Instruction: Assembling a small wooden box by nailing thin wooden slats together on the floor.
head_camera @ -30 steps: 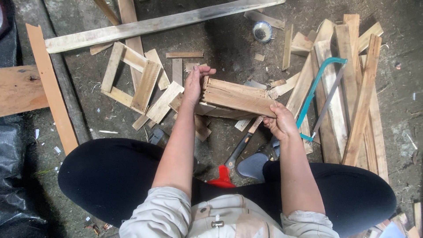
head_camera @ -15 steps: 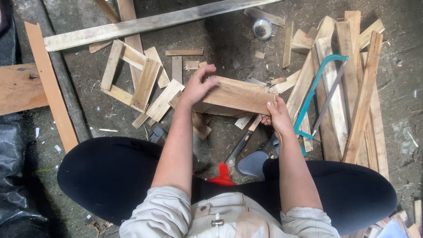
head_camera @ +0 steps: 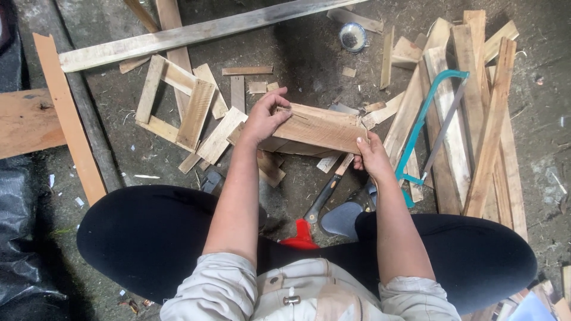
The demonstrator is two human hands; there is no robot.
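Pale wood fills the middle of the frame: a small box of nailed slats (head_camera: 318,128), held just above the concrete floor (head_camera: 309,53). The left hand (head_camera: 264,119) wraps its fingers over the box's left end, grip pressed tight on the slats. The right hand (head_camera: 372,156) pinches the lower right corner, thumb on top. Below the box lies a hammer (head_camera: 324,196) with a wooden handle. Right of centre, a teal hacksaw (head_camera: 431,119) rests on a pile of planks (head_camera: 482,119). An open slat frame (head_camera: 172,101) lies in the upper left.
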